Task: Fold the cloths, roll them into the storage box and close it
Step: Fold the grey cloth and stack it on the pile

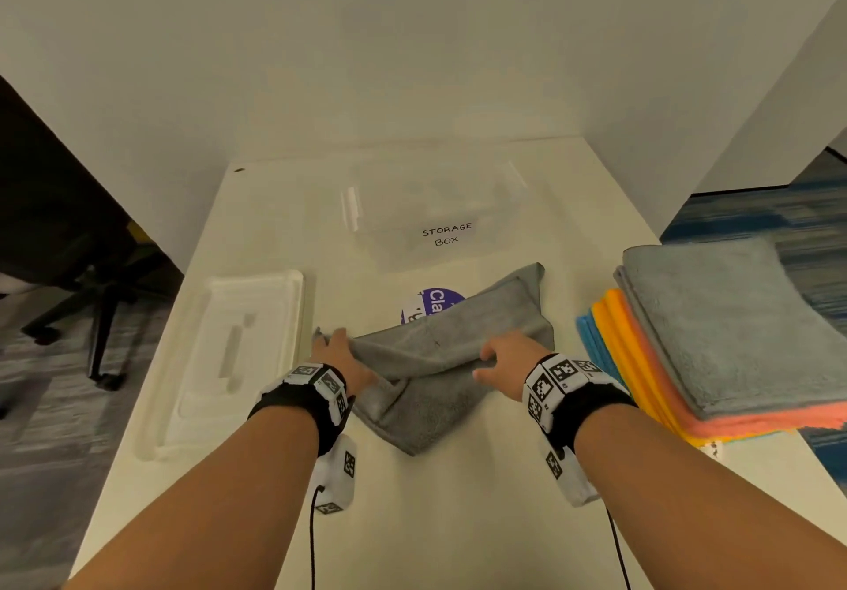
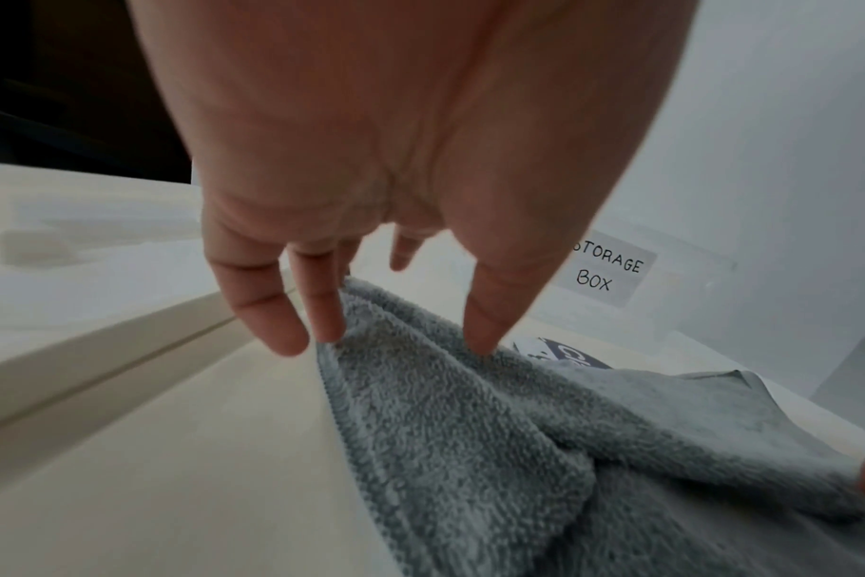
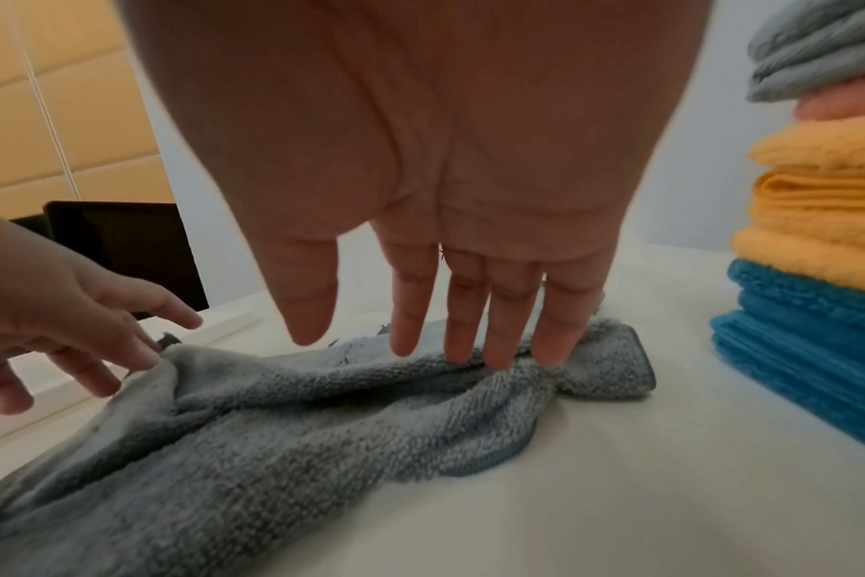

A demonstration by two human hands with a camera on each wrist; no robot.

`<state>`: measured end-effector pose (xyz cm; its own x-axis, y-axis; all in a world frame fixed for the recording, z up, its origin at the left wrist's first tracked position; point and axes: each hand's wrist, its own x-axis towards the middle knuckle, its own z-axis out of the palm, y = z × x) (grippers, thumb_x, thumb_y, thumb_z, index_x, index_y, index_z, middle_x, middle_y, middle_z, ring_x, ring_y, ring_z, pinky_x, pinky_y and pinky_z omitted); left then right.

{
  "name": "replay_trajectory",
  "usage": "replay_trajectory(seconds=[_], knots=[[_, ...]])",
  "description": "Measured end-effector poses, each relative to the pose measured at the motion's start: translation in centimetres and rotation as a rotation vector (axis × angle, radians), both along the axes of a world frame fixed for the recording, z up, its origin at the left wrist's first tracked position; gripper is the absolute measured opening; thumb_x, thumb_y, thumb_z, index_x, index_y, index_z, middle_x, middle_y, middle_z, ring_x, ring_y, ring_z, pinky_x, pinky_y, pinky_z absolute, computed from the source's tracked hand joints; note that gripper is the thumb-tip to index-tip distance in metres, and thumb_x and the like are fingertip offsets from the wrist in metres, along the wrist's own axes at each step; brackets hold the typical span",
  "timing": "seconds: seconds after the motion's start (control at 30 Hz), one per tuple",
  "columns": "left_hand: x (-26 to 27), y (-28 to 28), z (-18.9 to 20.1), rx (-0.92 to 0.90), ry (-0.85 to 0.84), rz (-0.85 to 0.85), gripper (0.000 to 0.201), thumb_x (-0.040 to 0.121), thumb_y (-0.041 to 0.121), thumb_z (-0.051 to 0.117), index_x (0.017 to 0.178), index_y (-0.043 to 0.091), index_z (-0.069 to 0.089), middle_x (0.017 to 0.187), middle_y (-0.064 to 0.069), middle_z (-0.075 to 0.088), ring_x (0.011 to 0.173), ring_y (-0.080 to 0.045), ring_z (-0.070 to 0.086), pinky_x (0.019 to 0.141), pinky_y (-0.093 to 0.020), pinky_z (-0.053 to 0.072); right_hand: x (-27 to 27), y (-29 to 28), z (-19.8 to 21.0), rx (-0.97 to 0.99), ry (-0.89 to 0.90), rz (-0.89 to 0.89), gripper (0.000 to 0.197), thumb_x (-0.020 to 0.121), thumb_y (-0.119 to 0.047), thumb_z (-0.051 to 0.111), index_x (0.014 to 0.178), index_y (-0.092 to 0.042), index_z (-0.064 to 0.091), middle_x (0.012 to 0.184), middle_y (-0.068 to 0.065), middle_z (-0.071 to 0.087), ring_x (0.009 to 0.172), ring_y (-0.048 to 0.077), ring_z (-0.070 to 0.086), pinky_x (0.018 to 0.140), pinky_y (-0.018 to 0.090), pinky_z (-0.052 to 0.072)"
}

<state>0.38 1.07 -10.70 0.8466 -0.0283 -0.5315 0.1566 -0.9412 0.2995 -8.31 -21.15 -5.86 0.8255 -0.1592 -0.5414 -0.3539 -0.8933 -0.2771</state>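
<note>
Grey cloth [image 1: 440,360] lies rumpled mid-table, between lid [image 1: 233,360] and cloth stack [image 1: 715,342], in front of the storage box [image 1: 435,213]. Left hand [image 1: 341,356] and right hand [image 1: 506,360], fingers extended, press its folded edge; neither grips.

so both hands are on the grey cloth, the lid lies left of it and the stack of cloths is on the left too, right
Not quite: the stack of cloths sits on the right, as the head view shows. Both the left hand and right hand are on the grey cloth, and the lid lies left.
</note>
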Motion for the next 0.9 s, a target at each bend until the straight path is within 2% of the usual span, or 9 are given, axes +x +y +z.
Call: replay_trajectory(seconds=[0.07, 0.13, 0.27, 0.37, 0.47, 0.7, 0.8, 0.83, 0.9], knots=[[0.5, 0.3, -0.3, -0.001, -0.046, 0.09, 0.076, 0.086, 0.025, 0.062, 0.148, 0.014, 0.02, 0.146, -0.02, 0.027, 0.123, -0.036, 0.044, 0.093, -0.037, 0.043, 0.2, 0.2, -0.2, 0.0, 0.019, -0.01, 0.044, 0.094, -0.038, 0.055, 0.131, -0.014, 0.053, 0.13, 0.007, 0.055, 0.119, 0.022, 0.053, 0.098, 0.03, 0.042], [0.7, 0.3, -0.2, 0.023, -0.064, 0.184, 0.067, 0.088, 0.022, 0.059, 0.144, 0.013, 0.024, 0.138, -0.023, 0.032, 0.109, -0.037, 0.052, 0.08, -0.036, 0.045, 0.1, 0.3, -0.4, -0.001, 0.016, -0.019, 0.044, 0.094, -0.039, 0.056, 0.131, -0.015, 0.053, 0.132, 0.006, 0.054, 0.119, 0.021, 0.052, 0.097, 0.029, 0.042], [1.3, 0.6, -1.0, 0.08, -0.008, 0.204, 0.059, 0.089, 0.021, 0.054, 0.143, 0.016, 0.028, 0.133, -0.024, 0.039, 0.107, -0.037, 0.053, 0.079, -0.034, 0.044, 0.0, 0.3, -0.6, 0.007, 0.031, -0.024, 0.043, 0.093, -0.039, 0.056, 0.129, -0.016, 0.054, 0.13, 0.005, 0.054, 0.116, 0.02, 0.053, 0.093, 0.028, 0.042], [2.1, 0.7, -1.2, 0.026, -0.005, 0.146, 0.039, 0.09, 0.02, 0.053, 0.128, 0.013, 0.049, 0.124, -0.018, 0.053, 0.098, -0.033, 0.057, 0.078, -0.032, 0.048, 0.0, 0.1, -0.6, 0.013, 0.032, -0.025, 0.043, 0.093, -0.039, 0.056, 0.129, -0.016, 0.055, 0.129, 0.005, 0.054, 0.115, 0.02, 0.053, 0.093, 0.029, 0.043], [2.5, 0.5, -0.7, -0.02, -0.038, 0.055, 0.025, 0.092, 0.017, 0.052, 0.113, 0.011, 0.066, 0.119, -0.01, 0.064, 0.104, -0.029, 0.061, 0.079, -0.027, 0.046, 0.0, -0.2, -0.2, 0.017, 0.02, -0.022, 0.041, 0.094, -0.037, 0.055, 0.127, -0.014, 0.057, 0.127, 0.007, 0.057, 0.115, 0.022, 0.055, 0.095, 0.03, 0.044], [2.6, -1.1, 3.5, -0.427, -0.362, 0.276, 0.015, 0.09, 0.02, 0.06, 0.101, 0.014, 0.069, 0.105, -0.004, 0.067, 0.1, -0.024, 0.06, 0.08, -0.023, 0.04, 0.5, -1.0, 1.2, 0.109, -0.159, -0.074, 0.037, 0.094, -0.04, 0.053, 0.123, -0.019, 0.057, 0.124, 0.001, 0.054, 0.111, 0.016, 0.052, 0.086, 0.026, 0.039], [2.5, -2.4, 6.6, -0.654, -0.448, 0.258, 0.009, 0.088, 0.016, 0.063, 0.096, 0.02, 0.063, 0.093, 0.002, 0.065, 0.085, -0.016, 0.058, 0.068, -0.018, 0.04, 0.9, -1.3, 2.3, 0.177, -0.282, -0.093, 0.034, 0.093, -0.041, 0.053, 0.12, -0.021, 0.056, 0.121, -0.002, 0.055, 0.111, 0.015, 0.053, 0.086, 0.026, 0.04], [2.3, -2.9, 7.6, -0.722, -0.449, 0.232, 0.01, 0.088, 0.016, 0.063, 0.096, 0.022, 0.059, 0.09, 0.003, 0.064, 0.081, -0.015, 0.059, 0.064, -0.019, 0.042, 1.2, -1.3, 2.8, 0.203, -0.323, -0.1, 0.033, 0.093, -0.041, 0.053, 0.119, -0.021, 0.056, 0.121, -0.002, 0.055, 0.111, 0.015, 0.053, 0.087, 0.026, 0.041], [1.9, -3.8, 9.6, -0.858, -0.427, 0.174, 0.016, 0.088, 0.015, 0.063, 0.096, 0.027, 0.056, 0.092, 0.0, 0.068, 0.082, -0.019, 0.064, 0.07, -0.03, 0.052, 1.4, -1.5, 4.0, 0.248, -0.411, -0.114, 0.034, 0.094, -0.04, 0.053, 0.121, -0.02, 0.056, 0.123, -0.002, 0.056, 0.112, 0.015, 0.053, 0.09, 0.026, 0.041]])
